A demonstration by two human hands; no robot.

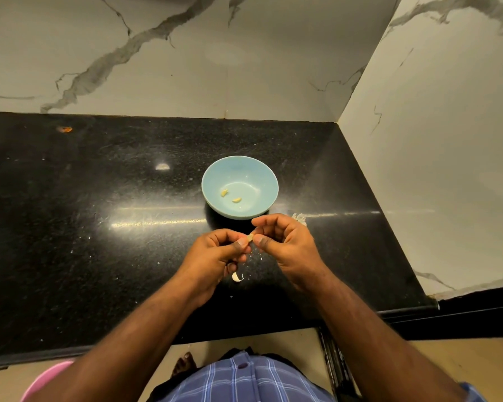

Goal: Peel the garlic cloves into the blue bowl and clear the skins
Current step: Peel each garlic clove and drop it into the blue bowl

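A blue bowl (262, 175) stands on the black counter (99, 227) with two peeled garlic cloves (236, 200) lying inside. Just in front of it, my left hand (215, 256) and my right hand (285, 242) meet fingertip to fingertip, both pinching one small garlic clove (251, 236) above the counter. An unpeeled white clove (236, 277) lies on the counter below my left hand. A tuft of papery skins (299, 218) shows behind my right hand, partly hidden. Tiny skin flakes (257, 256) dot the counter under the hands.
Marble walls rise at the back and on the right, forming a corner. The counter's front edge runs near my body. A pink tub (45, 378) sits on the floor at the lower left. An orange smear (65, 129) marks the far left of the counter.
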